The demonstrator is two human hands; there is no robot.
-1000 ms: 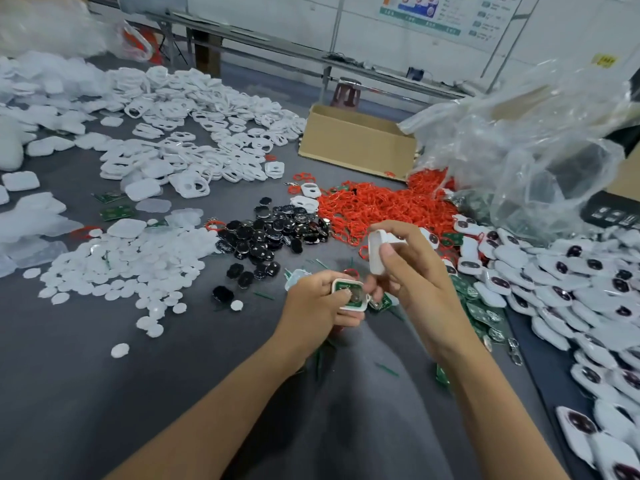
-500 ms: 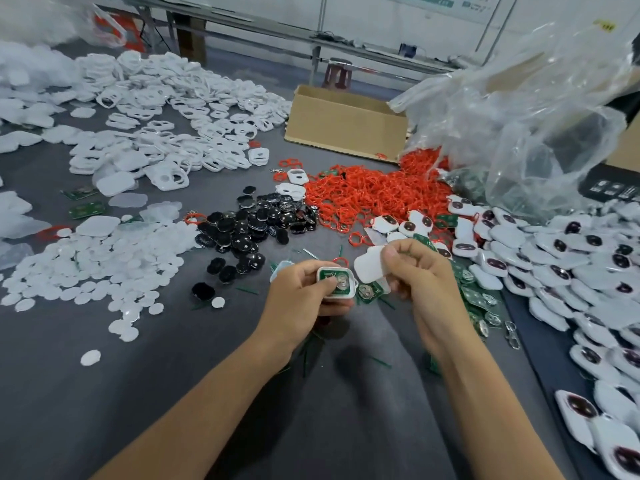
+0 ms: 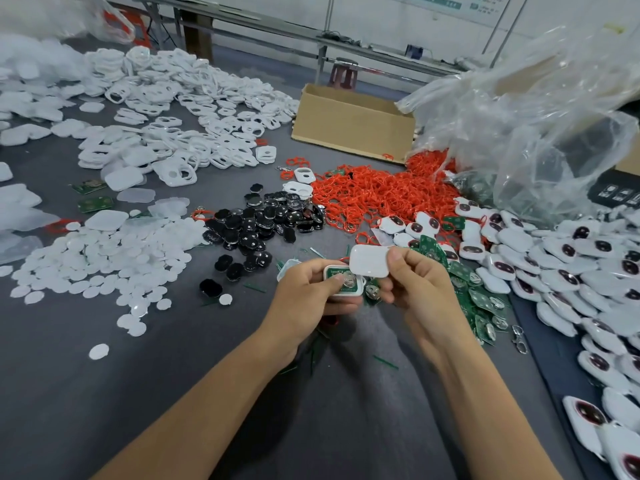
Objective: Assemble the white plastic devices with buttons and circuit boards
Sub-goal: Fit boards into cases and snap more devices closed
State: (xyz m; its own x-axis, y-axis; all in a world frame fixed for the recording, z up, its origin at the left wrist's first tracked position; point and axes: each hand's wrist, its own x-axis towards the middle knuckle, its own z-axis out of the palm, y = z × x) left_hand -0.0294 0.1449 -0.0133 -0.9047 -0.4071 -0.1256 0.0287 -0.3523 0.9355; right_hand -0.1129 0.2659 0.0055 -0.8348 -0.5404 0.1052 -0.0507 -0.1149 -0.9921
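Left hand (image 3: pixel 308 294): centre of frame, just left of the right hand; fingers and thumb curled round the base shell, gripping it by its edges.
Base shell (image 3: pixel 360 289): white tray in the left hand's fingertips, open side up, above the grey table (image 3: pixel 138 393).
Circuit board (image 3: pixel 333 271): green, seated inside the base shell, with the left thumb tip over it.
Right hand (image 3: pixel 419 285): centre right; thumb and fingers pinch the white cover by its right end.
White cover (image 3: pixel 369 261): plain rounded lid, tilted, just above and right of the base shell and overlapping its upper right corner; contact between the two cannot be told.
Loose boards (image 3: pixel 479 296): green, scattered under and right of the right hand.
Finished devices (image 3: pixel 571 265): white with dark buttons, heaped along the right edge.
Black buttons (image 3: pixel 263 223): pile above the left hand.
White discs (image 3: pixel 104 258): spread at centre left.
Red rings (image 3: pixel 381 192): heap at upper centre.
White frames (image 3: pixel 173 109): large spread, upper left.
Cardboard box (image 3: pixel 353 123): upper centre, beside a clear plastic bag (image 3: pixel 536 116) at upper right.
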